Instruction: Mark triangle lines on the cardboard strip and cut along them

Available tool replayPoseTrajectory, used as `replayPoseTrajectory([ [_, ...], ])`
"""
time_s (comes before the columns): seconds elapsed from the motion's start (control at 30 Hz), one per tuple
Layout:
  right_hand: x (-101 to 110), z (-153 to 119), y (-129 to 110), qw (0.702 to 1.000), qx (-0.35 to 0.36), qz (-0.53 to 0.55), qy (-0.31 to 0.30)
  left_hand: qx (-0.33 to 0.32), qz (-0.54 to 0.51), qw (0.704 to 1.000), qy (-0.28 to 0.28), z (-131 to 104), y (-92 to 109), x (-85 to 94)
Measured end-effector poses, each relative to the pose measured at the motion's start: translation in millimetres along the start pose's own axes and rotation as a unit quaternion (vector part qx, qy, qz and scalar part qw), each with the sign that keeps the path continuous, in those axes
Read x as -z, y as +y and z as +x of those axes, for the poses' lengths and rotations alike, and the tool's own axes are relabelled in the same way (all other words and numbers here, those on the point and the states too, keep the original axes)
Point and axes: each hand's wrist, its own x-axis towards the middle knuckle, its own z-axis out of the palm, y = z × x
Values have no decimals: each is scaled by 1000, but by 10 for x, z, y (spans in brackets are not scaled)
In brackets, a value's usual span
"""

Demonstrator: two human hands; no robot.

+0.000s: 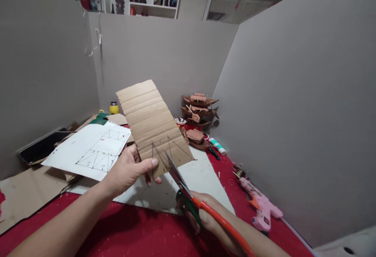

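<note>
My left hand (132, 167) grips the lower left edge of a piece of corrugated cardboard (149, 112), thumb on its front face. Dark zigzag lines are drawn along the lower part of the cardboard, which is held tilted above the table. In my right hand (202, 210) is a pair of scissors (180, 178) with green and orange handles. The blades meet the cardboard's lower edge, close to the drawn lines; how far they have cut in I cannot tell.
A sheet of paper with a truss-like drawing (96, 147) lies at left, near a black tray (41, 147). Stacked model boats (198, 110) stand at the back. At right are a glue bottle (217, 146) and a pink glue gun (261, 204). Grey partitions enclose the red-covered table (132, 229).
</note>
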Motion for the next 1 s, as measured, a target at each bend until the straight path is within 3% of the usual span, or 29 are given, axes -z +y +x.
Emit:
replayPoseTrajectory([
  [0.33,27,20,-92,1000,3,-9,-2,-8,-6,1000,-14,-4,29,-11],
  [1.0,-3,2,48,1000,-1,27,10,-5,-5,1000,-29,1,3,29],
])
